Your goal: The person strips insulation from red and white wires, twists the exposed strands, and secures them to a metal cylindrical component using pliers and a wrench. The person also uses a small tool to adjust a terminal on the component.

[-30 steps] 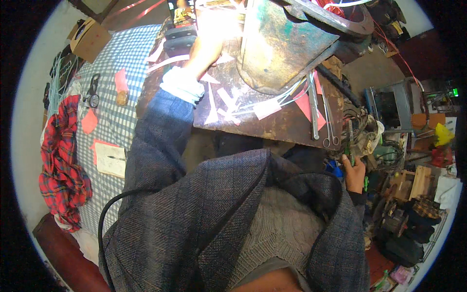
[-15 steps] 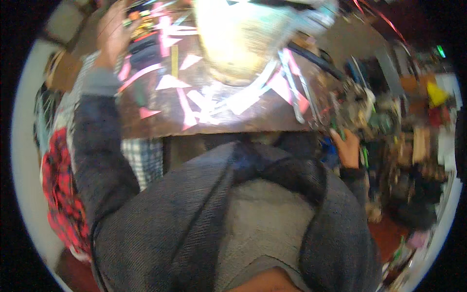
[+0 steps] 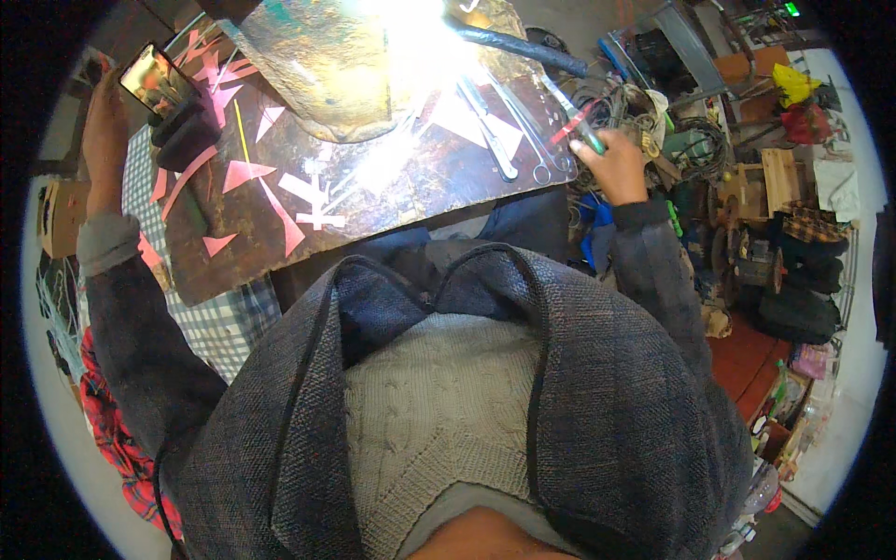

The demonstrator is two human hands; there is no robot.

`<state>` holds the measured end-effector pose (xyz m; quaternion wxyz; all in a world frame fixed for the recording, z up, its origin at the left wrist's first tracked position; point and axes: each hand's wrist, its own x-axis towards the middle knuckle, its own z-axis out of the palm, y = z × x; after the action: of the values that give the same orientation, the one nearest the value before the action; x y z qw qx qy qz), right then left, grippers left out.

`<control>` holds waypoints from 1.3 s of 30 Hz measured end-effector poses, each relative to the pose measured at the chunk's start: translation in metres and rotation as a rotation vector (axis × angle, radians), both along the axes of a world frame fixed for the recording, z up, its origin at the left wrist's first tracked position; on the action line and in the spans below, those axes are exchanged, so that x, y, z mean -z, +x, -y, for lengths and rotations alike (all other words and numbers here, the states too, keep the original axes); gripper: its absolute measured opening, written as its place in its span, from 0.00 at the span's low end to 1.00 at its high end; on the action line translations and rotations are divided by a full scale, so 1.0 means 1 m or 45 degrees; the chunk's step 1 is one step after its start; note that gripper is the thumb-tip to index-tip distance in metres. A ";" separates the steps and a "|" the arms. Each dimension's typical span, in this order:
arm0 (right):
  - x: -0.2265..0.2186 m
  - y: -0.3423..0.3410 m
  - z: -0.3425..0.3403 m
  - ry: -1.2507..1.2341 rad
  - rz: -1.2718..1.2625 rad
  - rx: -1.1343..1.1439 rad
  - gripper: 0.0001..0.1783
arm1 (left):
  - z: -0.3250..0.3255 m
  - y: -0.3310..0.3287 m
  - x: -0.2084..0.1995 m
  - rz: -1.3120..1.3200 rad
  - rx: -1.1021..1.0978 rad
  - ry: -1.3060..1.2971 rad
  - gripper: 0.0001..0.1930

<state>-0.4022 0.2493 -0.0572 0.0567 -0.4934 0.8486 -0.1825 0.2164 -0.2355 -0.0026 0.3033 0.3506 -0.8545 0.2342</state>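
My right hand [image 3: 613, 166] is closed around the green handle of a slim tool [image 3: 590, 138] at the table's right edge; its pale, narrow end points up and left. Beside it on the table lie a long ring-handled steel tool [image 3: 527, 131] and a slim metal tool [image 3: 490, 133] with a dark-edged handle. My left hand [image 3: 105, 140] is at the far left, next to a phone [image 3: 154, 82] propped on a dark stand [image 3: 189, 131]. Its fingers are hard to make out, so whether it touches the phone is unclear.
Pink and white cut scraps [image 3: 247, 175] litter the dark wooden table [image 3: 345, 215]. A stained yellowish board or sheet [image 3: 322, 70] lies under a glaring light at the back, near a dark tube [image 3: 518, 47]. Coiled cables and clutter [image 3: 691, 149] crowd the right.
The view has swung and sharpened, so the table appears tilted. My right hand has come up to the table edge with the green-handled tool. My left hand appears farther left, still near the phone.
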 end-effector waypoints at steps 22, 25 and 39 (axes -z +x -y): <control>0.030 0.018 0.048 -0.042 -0.039 -0.313 0.13 | -0.288 0.007 0.062 -0.916 -0.261 0.725 0.21; 0.031 0.016 0.054 0.024 -0.075 -0.264 0.13 | -0.295 -0.008 0.056 -0.915 -0.154 0.791 0.21; 0.049 0.017 0.072 -0.090 0.022 -0.210 0.13 | -0.324 -0.032 0.053 -0.870 -0.091 0.720 0.20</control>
<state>-0.3848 0.1776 -0.1066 0.0613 -0.5618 0.7975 -0.2113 0.1844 0.0882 -0.0561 0.4521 0.5066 -0.7229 -0.1278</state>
